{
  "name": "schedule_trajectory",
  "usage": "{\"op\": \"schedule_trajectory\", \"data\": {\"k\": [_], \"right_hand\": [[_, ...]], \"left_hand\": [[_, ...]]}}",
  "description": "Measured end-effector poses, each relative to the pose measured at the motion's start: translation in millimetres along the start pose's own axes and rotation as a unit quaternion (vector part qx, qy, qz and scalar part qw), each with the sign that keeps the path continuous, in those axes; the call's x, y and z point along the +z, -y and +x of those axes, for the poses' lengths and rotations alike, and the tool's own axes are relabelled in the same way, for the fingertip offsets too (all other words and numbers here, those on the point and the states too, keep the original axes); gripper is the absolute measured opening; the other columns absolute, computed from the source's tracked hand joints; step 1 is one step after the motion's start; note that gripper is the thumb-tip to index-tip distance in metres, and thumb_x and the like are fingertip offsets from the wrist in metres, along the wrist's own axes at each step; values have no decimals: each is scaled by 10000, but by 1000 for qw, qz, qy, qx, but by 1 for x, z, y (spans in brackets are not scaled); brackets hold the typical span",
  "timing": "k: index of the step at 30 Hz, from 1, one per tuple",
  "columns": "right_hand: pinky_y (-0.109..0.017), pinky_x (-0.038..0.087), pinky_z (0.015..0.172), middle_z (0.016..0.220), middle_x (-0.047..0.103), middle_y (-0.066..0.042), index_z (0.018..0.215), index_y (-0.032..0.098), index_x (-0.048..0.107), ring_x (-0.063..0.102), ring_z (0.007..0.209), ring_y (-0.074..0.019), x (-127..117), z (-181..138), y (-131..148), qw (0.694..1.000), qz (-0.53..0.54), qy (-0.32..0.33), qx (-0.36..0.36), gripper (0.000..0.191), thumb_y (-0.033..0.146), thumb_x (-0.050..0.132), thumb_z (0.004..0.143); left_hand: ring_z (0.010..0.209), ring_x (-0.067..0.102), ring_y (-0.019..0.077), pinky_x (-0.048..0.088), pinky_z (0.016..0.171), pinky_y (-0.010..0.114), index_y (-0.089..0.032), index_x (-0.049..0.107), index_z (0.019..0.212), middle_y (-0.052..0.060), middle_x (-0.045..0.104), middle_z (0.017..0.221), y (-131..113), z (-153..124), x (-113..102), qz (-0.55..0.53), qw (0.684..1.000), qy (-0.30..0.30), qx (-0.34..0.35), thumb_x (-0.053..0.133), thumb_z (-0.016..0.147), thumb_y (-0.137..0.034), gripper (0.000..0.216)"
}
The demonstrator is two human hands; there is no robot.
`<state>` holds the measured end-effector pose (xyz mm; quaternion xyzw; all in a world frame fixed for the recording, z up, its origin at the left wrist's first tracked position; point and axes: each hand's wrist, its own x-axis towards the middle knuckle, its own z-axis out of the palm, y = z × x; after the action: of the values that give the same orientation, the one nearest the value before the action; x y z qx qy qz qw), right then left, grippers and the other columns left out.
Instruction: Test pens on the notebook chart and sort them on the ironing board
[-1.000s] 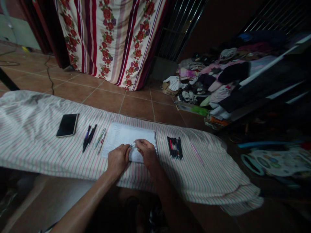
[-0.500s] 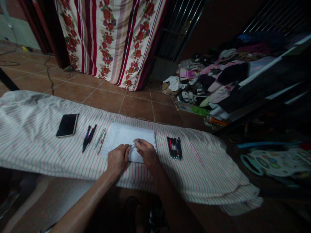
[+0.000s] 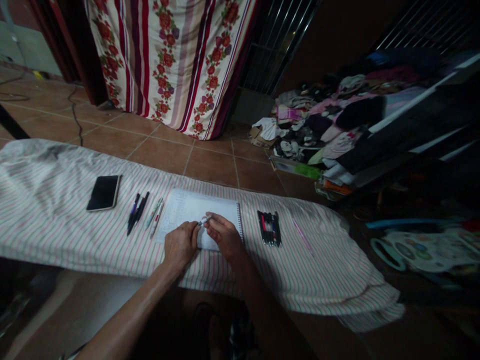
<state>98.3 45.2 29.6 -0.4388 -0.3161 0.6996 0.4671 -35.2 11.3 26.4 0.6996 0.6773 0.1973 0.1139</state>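
Note:
Both my hands hold a slim pen (image 3: 204, 220) above a spiral notebook (image 3: 221, 205) with writing on its page. My left hand (image 3: 181, 243) is closed around the pen's left end. Pinched between thumb and fingertips, the other end sits in my right hand (image 3: 225, 234). Left of the notebook lie two light-coloured pens (image 3: 154, 218) and, beyond them, a few dark pens (image 3: 137, 214). A row of several black and red pens (image 3: 269, 228) lies right of it, and a single pink pen (image 3: 303, 237) farther right.
The striped cloth (image 3: 225, 272) covers the long surface under everything. A dark-screened tablet (image 3: 103, 193) rests at the left. Past the far edge are a tiled floor (image 3: 168, 150), a floral curtain (image 3: 168, 65) and a heap of clothes (image 3: 318, 120).
My right fingers have shifted slightly on the pen and look a little more spread. My left hand stays nearly in place, and the other things have not moved.

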Motion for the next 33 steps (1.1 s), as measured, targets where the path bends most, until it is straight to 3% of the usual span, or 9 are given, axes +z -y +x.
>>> {"op": "schedule_trajectory", "data": {"k": [3,6,8,13,16,22,28,33], "right_hand": [[-212,474,626,847,657,-26,928,191,613,616,752,-122,1,0,0,1000,22,12,7,421,357,759,569],[-197,460,582,697,632,-17,729,154,609,603,670,-108,2,5,-4,999,-20,-46,11,309,385,747,578],[-187,444,549,660,622,-13,697,144,609,588,627,-96,1,8,-6,996,-49,-71,9,296,370,752,569],[-183,458,597,892,662,-44,862,154,636,595,699,-89,1,3,-2,1000,-12,-17,-9,351,323,749,577],[-218,478,614,907,664,-47,971,186,595,622,760,-129,3,0,0,1000,22,6,9,461,354,752,571],[-182,447,547,661,614,-11,705,148,606,581,620,-90,2,8,-5,996,-50,-69,5,293,373,744,579],[-191,461,615,901,660,-46,828,162,653,573,696,-89,-2,5,-2,999,-21,-27,-32,302,298,740,572],[-191,462,617,900,660,-51,844,156,647,577,687,-85,-3,4,-1,1000,-3,-24,-8,322,304,739,573]], "left_hand": [[736,632,163,374,568,244,-219,603,1016,35,675,890,0,-1,0,16,1000,-2,4,284,910,-350,361],[744,632,167,369,557,244,-221,599,1016,34,672,878,-1,-1,1,27,1000,3,10,281,910,-353,361],[751,631,167,368,556,243,-221,596,1023,34,672,879,-1,-1,1,29,1000,7,11,284,908,-351,356],[760,633,166,376,575,242,-215,601,1001,33,673,882,-1,-1,0,10,1000,9,0,292,907,-342,347],[769,632,162,381,590,237,-217,599,1015,35,676,889,0,-1,0,4,1000,2,-7,292,908,-348,351],[749,633,167,372,561,239,-217,603,1013,40,676,886,0,-1,-1,26,1000,14,1,290,906,-349,356],[749,636,167,389,580,245,-211,609,1002,42,679,910,-1,0,-2,22,1000,20,-6,295,904,-336,352],[771,636,164,399,600,238,-210,612,1012,43,682,916,0,0,-1,8,1000,17,-7,314,899,-333,342]]}}
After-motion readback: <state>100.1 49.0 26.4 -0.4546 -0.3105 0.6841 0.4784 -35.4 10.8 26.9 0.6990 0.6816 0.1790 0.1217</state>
